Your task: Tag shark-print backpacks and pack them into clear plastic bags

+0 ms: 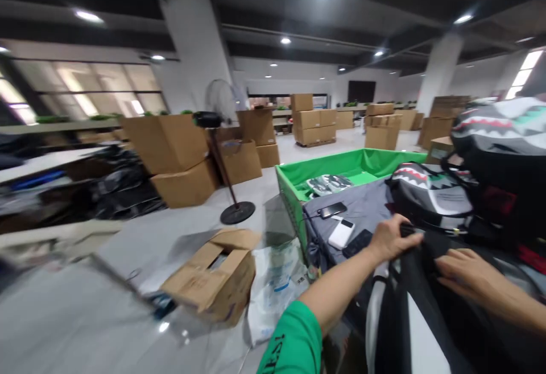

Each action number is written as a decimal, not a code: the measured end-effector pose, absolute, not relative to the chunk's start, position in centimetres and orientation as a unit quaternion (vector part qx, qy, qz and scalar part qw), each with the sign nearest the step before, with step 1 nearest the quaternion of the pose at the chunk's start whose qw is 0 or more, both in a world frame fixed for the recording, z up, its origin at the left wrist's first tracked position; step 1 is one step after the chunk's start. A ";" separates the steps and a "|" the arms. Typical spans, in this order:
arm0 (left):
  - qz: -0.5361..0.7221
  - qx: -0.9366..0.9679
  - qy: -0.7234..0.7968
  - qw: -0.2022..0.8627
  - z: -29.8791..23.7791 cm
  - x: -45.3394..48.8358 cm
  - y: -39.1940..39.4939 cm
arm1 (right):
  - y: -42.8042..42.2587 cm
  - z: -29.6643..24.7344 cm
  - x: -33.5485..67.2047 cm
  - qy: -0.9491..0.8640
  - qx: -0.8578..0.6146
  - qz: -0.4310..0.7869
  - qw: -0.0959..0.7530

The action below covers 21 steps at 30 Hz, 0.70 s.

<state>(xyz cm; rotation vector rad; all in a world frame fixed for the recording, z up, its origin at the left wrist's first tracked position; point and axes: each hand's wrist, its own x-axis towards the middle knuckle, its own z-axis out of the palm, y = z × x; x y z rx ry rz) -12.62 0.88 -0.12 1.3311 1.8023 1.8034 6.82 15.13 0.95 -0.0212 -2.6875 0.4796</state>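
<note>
Green sleeve | left hand pinching black backpack edge | right hand fingers spread on it

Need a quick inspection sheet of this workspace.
surface: grey cloth, whatever lies beneath hidden
job's things: black bag under both hands, shark-print backpack beside it
clutter: phone, white device, black case on the cloth; green-lined bin holding flat printed items
hands: left hand gripping the bag; right hand flat on it
cables: thin dark cable near the phone, ends not traceable
surroundings: open carton, plastic bag, pedestal fan, stacked cartons
</note>
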 end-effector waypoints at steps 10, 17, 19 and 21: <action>0.680 0.362 0.496 0.402 -0.6 -13.6 4.2 | 11.8 -2.5 4.0 -0.839 -0.226 0.377 0.322; 0.686 0.344 0.464 0.443 -0.8 -13.7 3.4 | 15.8 -1.8 0.2 -0.856 -0.270 0.256 0.359; 0.678 0.343 0.461 0.457 -0.8 -13.8 3.1 | 15.8 -0.7 -0.9 -0.891 -0.225 0.221 0.328; 0.674 0.340 0.461 0.467 -1.0 -14.0 2.6 | 15.6 0.6 -1.8 -0.919 -0.174 0.201 0.290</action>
